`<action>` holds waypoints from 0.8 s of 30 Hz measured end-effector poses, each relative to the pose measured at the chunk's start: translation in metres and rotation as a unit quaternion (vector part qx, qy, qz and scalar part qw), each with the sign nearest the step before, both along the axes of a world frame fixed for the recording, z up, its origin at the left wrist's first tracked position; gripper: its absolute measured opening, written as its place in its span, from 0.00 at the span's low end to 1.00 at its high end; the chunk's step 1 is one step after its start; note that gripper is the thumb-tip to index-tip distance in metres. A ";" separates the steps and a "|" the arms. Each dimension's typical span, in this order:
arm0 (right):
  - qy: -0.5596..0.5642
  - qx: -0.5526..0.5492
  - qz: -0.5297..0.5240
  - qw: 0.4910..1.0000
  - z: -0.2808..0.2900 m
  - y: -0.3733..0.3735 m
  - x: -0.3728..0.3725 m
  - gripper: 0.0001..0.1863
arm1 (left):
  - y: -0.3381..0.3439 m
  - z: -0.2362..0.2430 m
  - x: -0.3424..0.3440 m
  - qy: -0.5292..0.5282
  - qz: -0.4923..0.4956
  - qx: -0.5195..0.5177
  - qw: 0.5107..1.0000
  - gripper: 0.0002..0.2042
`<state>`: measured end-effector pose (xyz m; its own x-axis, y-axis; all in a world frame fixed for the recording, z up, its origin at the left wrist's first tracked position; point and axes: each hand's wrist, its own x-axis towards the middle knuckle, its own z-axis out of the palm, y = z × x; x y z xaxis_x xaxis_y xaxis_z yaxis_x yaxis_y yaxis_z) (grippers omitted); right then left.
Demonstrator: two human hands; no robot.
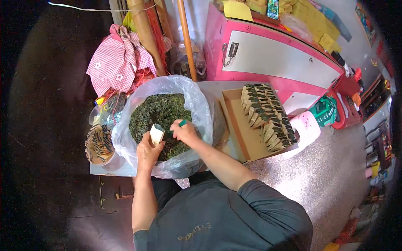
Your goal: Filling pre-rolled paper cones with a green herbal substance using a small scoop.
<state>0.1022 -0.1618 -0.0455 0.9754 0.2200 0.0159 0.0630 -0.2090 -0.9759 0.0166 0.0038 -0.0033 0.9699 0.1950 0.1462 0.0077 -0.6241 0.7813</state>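
Note:
A large clear plastic bag (197,94) stands in front of me, its mouth folded wide over dark green dried leaves (155,109). Over the leaves, my left hand (147,155) grips a small pale paper packet (156,134) with its opening upward. Beside it, my right hand (185,132) is closed around a small green tool (183,122); its handle pokes out of the fist and the working end is hidden among fingers and leaves. At the right lies a shallow cardboard box (234,113) with rows of filled paper packets (266,111).
Left of the bag, a round container (113,165) holds many flat paper packets (98,144). Beyond the table (209,85) stands a pink and white cabinet (276,54). A pink checked cloth (113,62) hangs at the back left. A pink stool (307,125) stands beyond the box.

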 end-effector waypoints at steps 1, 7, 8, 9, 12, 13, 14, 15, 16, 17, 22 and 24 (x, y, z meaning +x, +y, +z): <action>0.007 0.070 0.011 0.997 0.001 -0.003 -0.002 0.14 | 0.001 -0.002 0.000 -0.005 0.001 0.003 1.000 0.23; 0.084 0.176 -0.055 0.979 0.033 -0.024 -0.008 0.12 | 0.002 -0.007 0.001 -0.034 -0.004 -0.004 0.999 0.23; 0.075 0.202 -0.078 0.973 0.038 -0.028 -0.008 0.11 | 0.001 -0.007 0.001 -0.037 -0.005 -0.005 0.999 0.23; 0.084 0.226 -0.095 0.966 0.044 -0.031 -0.008 0.11 | 0.001 -0.006 0.001 -0.037 -0.006 -0.005 0.999 0.23; 0.058 0.306 -0.064 0.948 0.050 -0.041 -0.008 0.11 | -0.002 -0.001 0.000 -0.011 0.001 -0.008 1.000 0.22; 0.067 0.312 -0.054 0.946 0.055 -0.042 -0.012 0.11 | -0.003 -0.001 0.001 -0.013 0.004 0.010 1.000 0.22; 0.067 0.312 -0.055 0.946 0.054 -0.041 -0.013 0.11 | -0.003 -0.001 0.001 -0.015 0.007 0.028 0.999 0.22; 0.077 0.294 -0.045 0.952 0.052 -0.039 -0.015 0.11 | -0.003 -0.002 0.000 -0.015 0.007 0.028 0.999 0.22; 0.087 0.275 -0.033 0.957 0.051 -0.038 -0.016 0.10 | -0.003 -0.001 0.000 -0.008 -0.001 0.026 1.000 0.23; 0.084 0.271 -0.016 0.959 0.050 -0.037 -0.016 0.11 | -0.003 0.000 0.000 -0.001 -0.008 0.024 1.000 0.23; 0.073 0.232 0.005 0.970 0.049 -0.034 -0.014 0.11 | -0.008 0.008 -0.002 0.013 -0.005 0.050 0.999 0.24; 0.062 0.211 0.026 0.975 0.050 -0.031 -0.010 0.11 | -0.007 0.007 -0.003 0.017 -0.012 0.055 0.998 0.25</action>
<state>0.0919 -0.1923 0.0045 0.9631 0.2690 -0.0012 -0.0606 0.2127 -0.9752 0.0139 -0.0037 0.0034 0.9789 0.1558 0.1323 0.0169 -0.7067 0.7074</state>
